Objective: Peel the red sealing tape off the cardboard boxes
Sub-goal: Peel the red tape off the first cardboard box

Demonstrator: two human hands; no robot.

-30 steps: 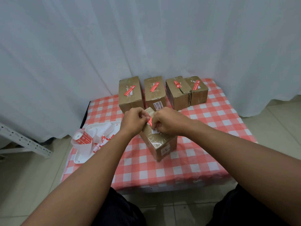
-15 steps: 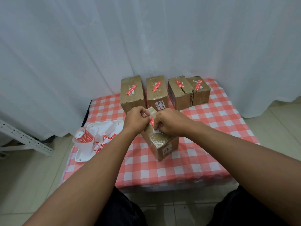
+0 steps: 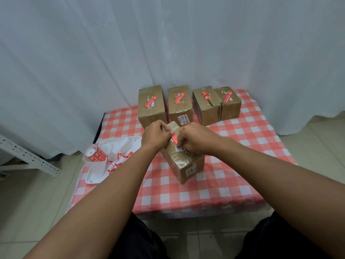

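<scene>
A brown cardboard box point(image 3: 183, 161) stands on the red-checked table point(image 3: 205, 193) right in front of me. A strip of red sealing tape point(image 3: 175, 138) runs across its top, partly lifted. My left hand point(image 3: 155, 135) grips the box's far left top edge with curled fingers. My right hand point(image 3: 196, 140) pinches the strip at its near end, next to a white patch on the box. Several more boxes stand in a row at the back, each with its own red tape, the leftmost box point(image 3: 151, 105) among them.
A white tray point(image 3: 97, 176) at the table's left edge holds a roll of red tape point(image 3: 96, 156) and several peeled red strips. White curtains hang behind the table. A metal shelf bracket point(image 3: 28, 157) sits low on the left. Tiled floor surrounds the table.
More of the red strip shows between my hands now than one second ago. Both hands stay on the box with only small shifts.
</scene>
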